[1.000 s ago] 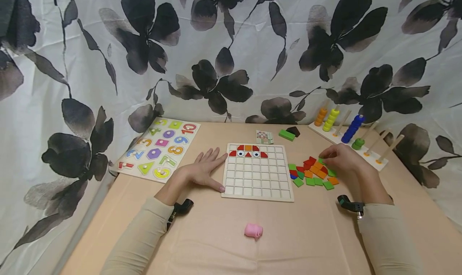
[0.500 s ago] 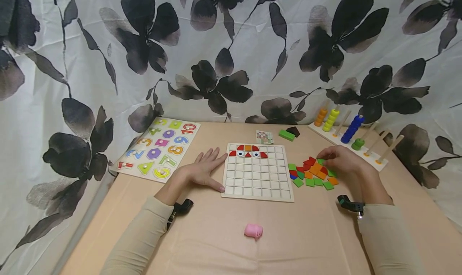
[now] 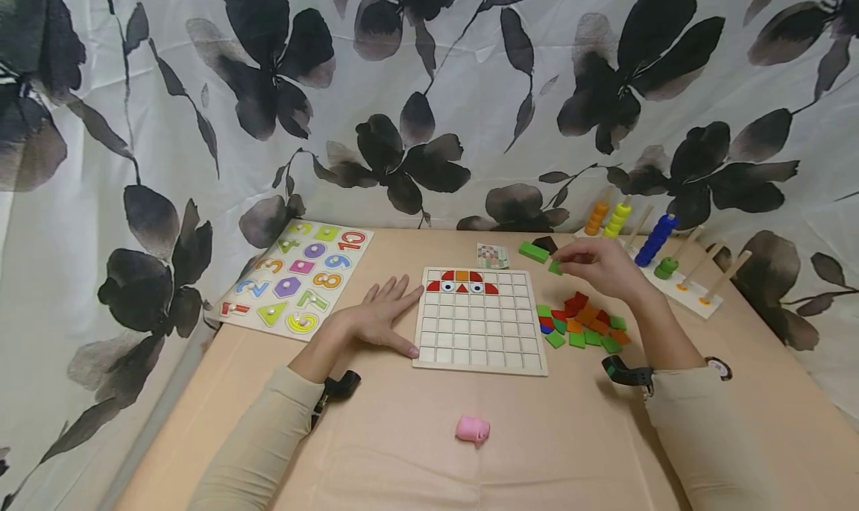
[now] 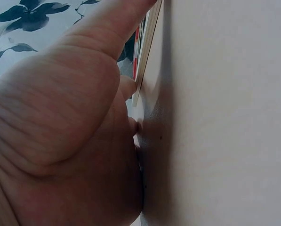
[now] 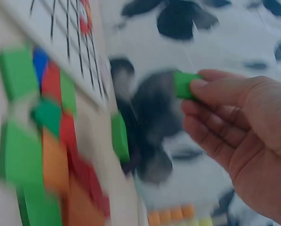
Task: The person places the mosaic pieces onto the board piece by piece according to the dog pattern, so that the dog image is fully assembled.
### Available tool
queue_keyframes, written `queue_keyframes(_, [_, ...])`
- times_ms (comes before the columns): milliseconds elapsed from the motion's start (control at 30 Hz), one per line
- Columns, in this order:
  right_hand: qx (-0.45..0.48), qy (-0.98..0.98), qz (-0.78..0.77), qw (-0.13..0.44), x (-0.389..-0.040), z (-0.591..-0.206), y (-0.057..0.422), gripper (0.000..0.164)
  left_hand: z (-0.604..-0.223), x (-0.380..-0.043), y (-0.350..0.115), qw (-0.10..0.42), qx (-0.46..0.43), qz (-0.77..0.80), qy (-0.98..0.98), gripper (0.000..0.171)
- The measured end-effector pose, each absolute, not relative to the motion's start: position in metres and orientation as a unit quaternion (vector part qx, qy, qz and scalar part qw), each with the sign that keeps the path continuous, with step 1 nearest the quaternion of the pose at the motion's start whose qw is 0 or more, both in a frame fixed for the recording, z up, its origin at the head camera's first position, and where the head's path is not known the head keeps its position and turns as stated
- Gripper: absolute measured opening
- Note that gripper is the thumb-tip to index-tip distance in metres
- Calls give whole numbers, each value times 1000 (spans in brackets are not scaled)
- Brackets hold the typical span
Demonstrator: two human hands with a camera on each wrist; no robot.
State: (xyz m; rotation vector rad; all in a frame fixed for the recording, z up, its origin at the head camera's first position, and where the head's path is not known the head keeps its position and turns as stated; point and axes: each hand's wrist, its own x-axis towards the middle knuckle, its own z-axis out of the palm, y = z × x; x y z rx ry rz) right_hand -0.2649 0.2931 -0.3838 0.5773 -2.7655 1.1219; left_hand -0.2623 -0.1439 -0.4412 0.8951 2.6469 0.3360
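Observation:
My right hand (image 3: 593, 266) pinches a small green tile (image 5: 185, 84) between thumb and fingertips, raised near the back right of the board in the head view. A white grid board (image 3: 481, 324) lies mid-table, its upper rows set with red, orange and eye-patterned tiles (image 3: 461, 281). My left hand (image 3: 379, 319) lies with fingers spread at the board's left side, thumb and index finger at its edge. In the left wrist view that hand (image 4: 69, 103) rests low against the table. A loose pile of green, orange, red and blue tiles (image 3: 585, 324) lies right of the board.
A number puzzle board (image 3: 295, 276) lies at the left. Behind the grid board are a picture card (image 3: 493, 255), a green block (image 3: 533, 251) and a dark piece. A peg rack (image 3: 698, 302) with coloured rings stands back right. A pink pig figure (image 3: 473, 430) sits in front.
My right hand has lifted from the tile pile with a green tile and moved back and left, up toward the board's far right corner. The left hand has stayed in place.

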Motion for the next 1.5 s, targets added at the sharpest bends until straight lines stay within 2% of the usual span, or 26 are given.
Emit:
queue_keyframes(133, [219,-888,401,52,-275,-382,246,17,-443,-262,-145,162,313,119,928,125])
queue_keyframes(300, [287,-862,418,9,-288,-389,187,19,-444,-262,-145,164,314,117,928,125])
queue_keyframes(433, [287,-864,413,-23,-295,-400,149,17,-443,-262,-144,163,316,118,927,124])
queue_keyframes(633, [297,-868,396,-30,-303,-418,114,11,-440,-262,-144,163,319,113,927,122])
queue_keyframes(800, [320,-868,378,-26,-306,-427,98,10,-437,-261,-143,170,317,113,926,122])
queue_keyframes(1133, [310,-886,345,-19,-302,-433,87,8,-441,-263,-145,170,316,120,926,123])
queue_keyframes(1500, [324,-907,268,-22,-300,-434,86,15,-441,-264,-145,173,313,119,926,123])
